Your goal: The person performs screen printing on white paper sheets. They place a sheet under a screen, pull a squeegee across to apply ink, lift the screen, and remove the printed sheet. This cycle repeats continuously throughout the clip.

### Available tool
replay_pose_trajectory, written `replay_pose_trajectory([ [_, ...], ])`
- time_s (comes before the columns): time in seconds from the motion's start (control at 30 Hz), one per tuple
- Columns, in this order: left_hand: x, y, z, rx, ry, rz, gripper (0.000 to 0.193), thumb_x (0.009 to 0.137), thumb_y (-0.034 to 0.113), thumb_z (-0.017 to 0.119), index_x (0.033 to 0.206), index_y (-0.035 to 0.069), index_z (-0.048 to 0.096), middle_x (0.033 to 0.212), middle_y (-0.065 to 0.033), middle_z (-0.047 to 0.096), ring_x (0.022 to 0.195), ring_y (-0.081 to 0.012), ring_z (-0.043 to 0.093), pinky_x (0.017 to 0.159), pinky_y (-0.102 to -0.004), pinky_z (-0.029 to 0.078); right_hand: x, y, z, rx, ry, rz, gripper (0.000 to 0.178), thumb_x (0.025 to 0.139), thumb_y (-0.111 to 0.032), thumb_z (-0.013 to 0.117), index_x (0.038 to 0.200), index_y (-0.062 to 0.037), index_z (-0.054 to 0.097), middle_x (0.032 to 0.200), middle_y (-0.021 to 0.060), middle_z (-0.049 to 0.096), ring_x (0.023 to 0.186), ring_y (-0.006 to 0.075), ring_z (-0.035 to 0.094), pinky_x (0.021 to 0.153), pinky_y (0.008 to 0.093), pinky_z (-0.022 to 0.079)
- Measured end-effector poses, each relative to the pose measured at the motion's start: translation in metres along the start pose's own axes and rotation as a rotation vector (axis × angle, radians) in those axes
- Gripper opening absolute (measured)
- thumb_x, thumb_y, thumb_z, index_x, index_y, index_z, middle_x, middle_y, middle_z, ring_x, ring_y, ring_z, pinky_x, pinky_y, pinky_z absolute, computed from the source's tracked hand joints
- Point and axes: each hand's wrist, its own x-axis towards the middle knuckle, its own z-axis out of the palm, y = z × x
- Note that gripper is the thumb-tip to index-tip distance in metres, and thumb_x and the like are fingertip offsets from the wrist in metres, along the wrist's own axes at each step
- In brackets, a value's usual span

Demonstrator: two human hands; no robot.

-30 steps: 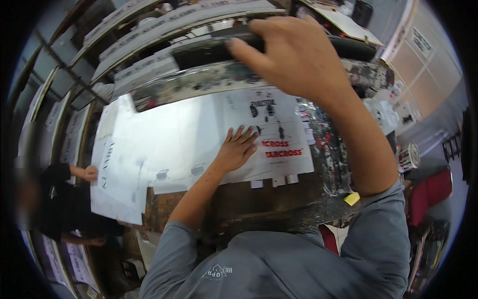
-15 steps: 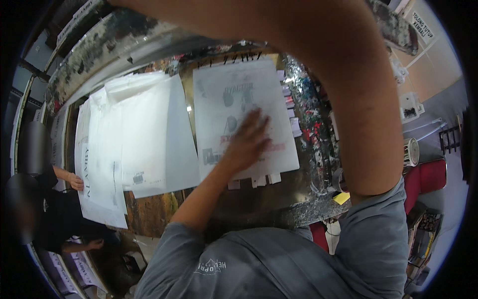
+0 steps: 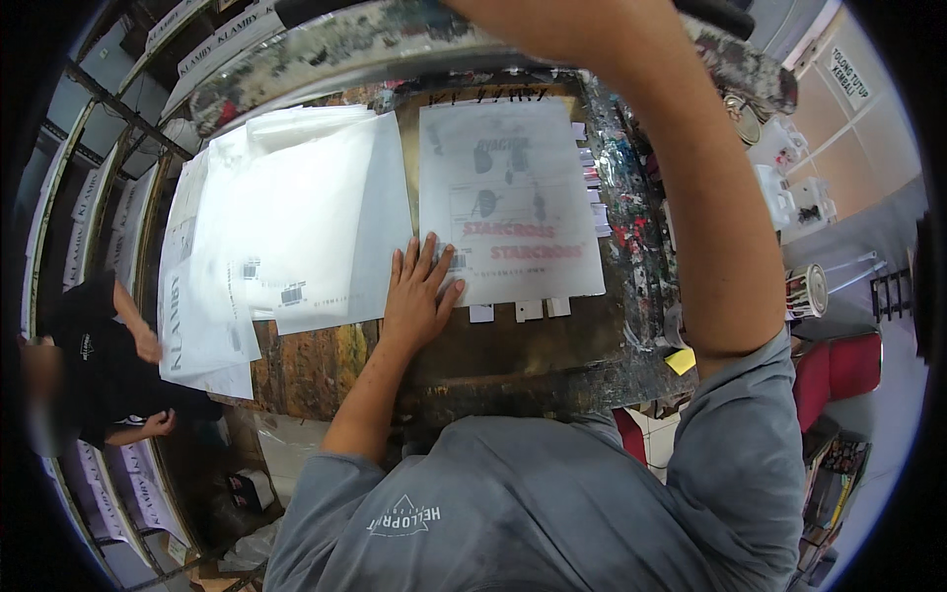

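My left hand [image 3: 419,301] lies flat with fingers spread at the lower left corner of a translucent printed sheet [image 3: 508,168]. Dark figures and red lettering show on that sheet, and small white tabs [image 3: 531,310] stick out beneath its lower and right edges. To its left rests an overlapping pile of white translucent sheets [image 3: 296,197], some with dark print. My right forearm [image 3: 631,59] reaches across the top, and its hand is beyond the upper edge. Under that arm, a paint-smeared frame [image 3: 326,64] is raised over the table's far side.
The worktable [image 3: 552,370] is stained with paint, and a yellow scrap [image 3: 680,361] lies by its right corner. Another person [image 3: 109,345] stands at the left, beside shelves [image 3: 148,187] of white boxes. A red chair [image 3: 838,365] and a white tub [image 3: 806,291] are at the right.
My left hand has slid from the middle of the printed sheet to its lower left corner. The view has shifted, and more of the raised frame shows. The other person's hand has left the pile.
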Motion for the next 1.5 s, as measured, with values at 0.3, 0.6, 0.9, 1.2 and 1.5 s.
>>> replay_pose_trajectory([
  [0.3,-0.025,-0.004,-0.127,-1.346,0.622,-0.079,0.109,0.082,0.022,0.096,0.167,0.001,0.032,0.146,-0.0184,0.061,0.122,-0.029,0.068,0.096,-0.0388,0.059,-0.116,-0.004,0.055,-0.132,0.108,-0.123,0.057,0.095,-0.052,0.07,0.121,-0.0011,0.069,0.09,0.0171,0.071,0.089,0.0357,0.069,0.083,0.0489,0.048],
  [0.6,-0.101,-0.021,-0.056,-0.065,0.347,-0.355,0.123,0.044,0.074,0.097,0.139,0.002,0.069,0.105,-0.0081,0.062,0.109,-0.0301,0.058,0.106,-0.0512,0.038,-0.264,0.019,0.155,0.134,-0.634,-0.077,0.038,0.095,-0.047,0.074,0.111,-0.013,0.073,0.103,0.0109,0.071,0.097,0.0344,0.069,0.082,0.0514,0.055],
  [0.9,-0.106,-0.034,-0.047,-0.059,0.24,-0.336,0.125,0.043,0.08,0.094,0.136,-0.001,0.071,0.098,-0.0071,0.056,0.101,-0.0281,0.05,0.096,-0.0467,0.032,-0.225,0.051,0.244,0.117,-0.311,-0.149,0.036,0.083,-0.032,0.086,0.105,-0.0123,0.065,0.094,0.0069,0.063,0.091,0.0287,0.066,0.075,0.0443,0.058],
  [1.2,-0.112,-0.029,-0.051,-0.091,0.25,-0.387,0.11,0.044,0.085,0.091,0.114,0.002,0.074,0.094,-0.0066,0.05,0.099,-0.0284,0.045,0.092,-0.0469,0.034,0.006,0.171,0.368,0.042,-0.352,-0.162,0.041,0.099,-0.052,0.069,0.108,-0.0117,0.071,0.099,0.0151,0.074,0.098,0.0377,0.073,0.082,0.0523,0.058],
  [1.5,-0.128,-0.02,0.008,-0.573,0.575,-0.402,0.139,0.052,0.066,0.1,0.155,-0.011,0.047,0.128,-0.022,0.069,0.119,-0.0369,0.067,0.103,-0.049,0.054,0.01,0.183,0.382,-0.044,-0.25,-0.185,0.044,0.099,-0.056,0.066,0.103,-0.0123,0.07,0.093,0.0132,0.073,0.092,0.0368,0.074,0.078,0.0518,0.057],
])
